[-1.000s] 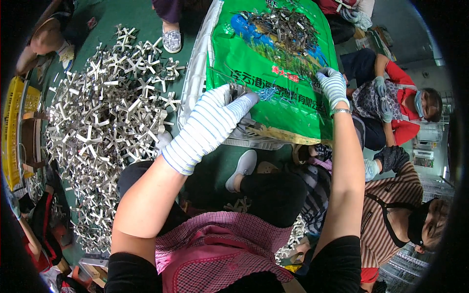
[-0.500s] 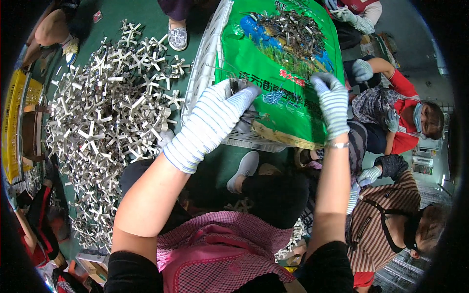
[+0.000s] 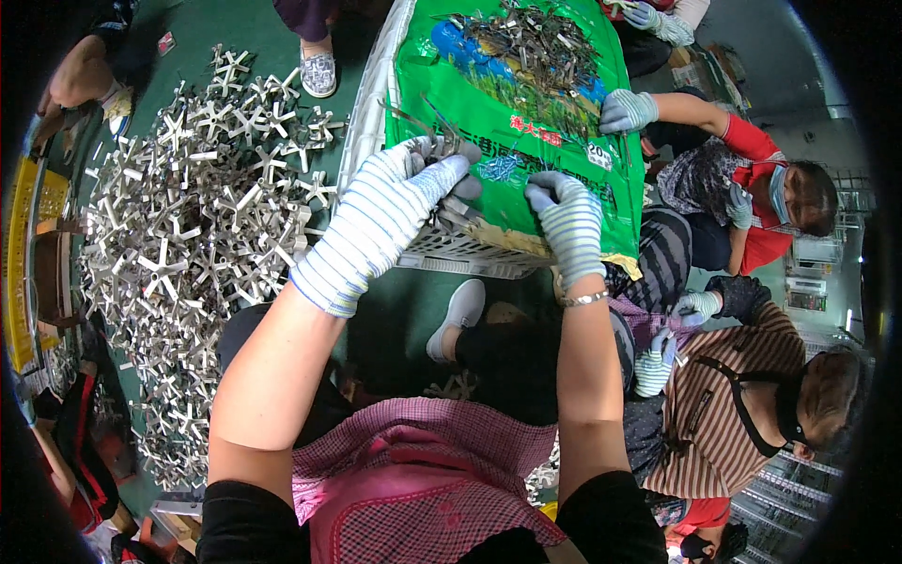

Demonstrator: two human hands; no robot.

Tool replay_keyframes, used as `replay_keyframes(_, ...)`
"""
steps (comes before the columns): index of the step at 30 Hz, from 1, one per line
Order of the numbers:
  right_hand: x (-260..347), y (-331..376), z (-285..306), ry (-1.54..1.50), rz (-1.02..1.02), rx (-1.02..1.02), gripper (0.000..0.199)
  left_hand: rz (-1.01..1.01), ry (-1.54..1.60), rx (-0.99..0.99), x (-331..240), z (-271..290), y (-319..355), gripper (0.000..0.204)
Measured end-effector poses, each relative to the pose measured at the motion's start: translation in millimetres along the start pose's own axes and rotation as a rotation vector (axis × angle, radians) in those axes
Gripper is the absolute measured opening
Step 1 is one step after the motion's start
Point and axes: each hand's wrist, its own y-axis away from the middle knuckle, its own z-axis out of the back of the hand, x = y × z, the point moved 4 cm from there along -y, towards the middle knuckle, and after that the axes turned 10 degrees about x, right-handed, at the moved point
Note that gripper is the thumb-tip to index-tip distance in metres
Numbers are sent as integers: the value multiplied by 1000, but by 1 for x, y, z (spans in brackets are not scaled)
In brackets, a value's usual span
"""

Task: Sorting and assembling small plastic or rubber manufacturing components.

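Both my hands wear striped white-and-blue gloves. My left hand (image 3: 390, 211) is closed on a few thin metal strips (image 3: 427, 127) that stick up from its fingers, over the near edge of a green printed sack (image 3: 512, 122). My right hand (image 3: 564, 221) rests on the sack's near edge with its fingers curled; whether it holds a strip is hidden. The sack lies on a white plastic crate (image 3: 451, 249). A heap of loose metal strips (image 3: 536, 47) sits at the sack's far end.
A big pile of star-shaped metal pieces (image 3: 197, 235) covers the green floor on the left. Other people sit at the right, their gloved hands (image 3: 628, 111) at the sack. A yellow crate (image 3: 23, 254) stands far left. A shoe (image 3: 319, 70) is at the top.
My right hand has come in from the sack's right side toward my left hand at the near edge. My left hand has stayed in place with the strips.
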Motion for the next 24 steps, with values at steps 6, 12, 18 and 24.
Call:
replay_keyframes(6,16,-10,-9,308,42,30,22,35,-105,20,3,-3,-2,27)
replay_keyframes(12,23,-22,-17,395,-73,50,24,48,-51,22,9,-3,0,25)
replay_keyframes(18,20,-24,-15,299,-206,72,27,-3,-243,55,12,-5,-1,26)
replay_keyframes(24,25,-18,-10,266,-218,80,29,115,-169,70,4,-4,7,27)
